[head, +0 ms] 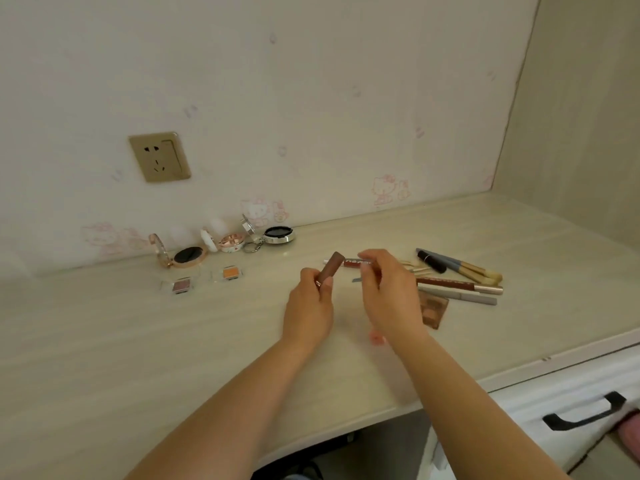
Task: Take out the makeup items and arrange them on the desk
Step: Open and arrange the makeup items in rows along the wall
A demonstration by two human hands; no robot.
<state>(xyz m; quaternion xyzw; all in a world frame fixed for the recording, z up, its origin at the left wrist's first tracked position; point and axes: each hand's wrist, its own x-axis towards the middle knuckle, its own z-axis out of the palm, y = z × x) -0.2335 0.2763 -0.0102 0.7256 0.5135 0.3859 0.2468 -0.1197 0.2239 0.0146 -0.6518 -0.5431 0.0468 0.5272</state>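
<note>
Desk point(145, 344): pale wood-grain top; I see bare surface toward its front edge. Left hand point(308, 306): fingers curled round a brown lipstick tube point(330, 268), which juts up tilted past the thumb. Right hand point(388, 289): fingertips pinch a thin grey stick point(360, 270), just right of the tube. Open round compacts point(188, 255) line the wall; brushes point(464, 270) lie right.

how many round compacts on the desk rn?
3, all open, in a row along the wall: rose-gold compact leftmost, white compact in the middle, silver compact on the right. None seems hidden by the hands.
</note>
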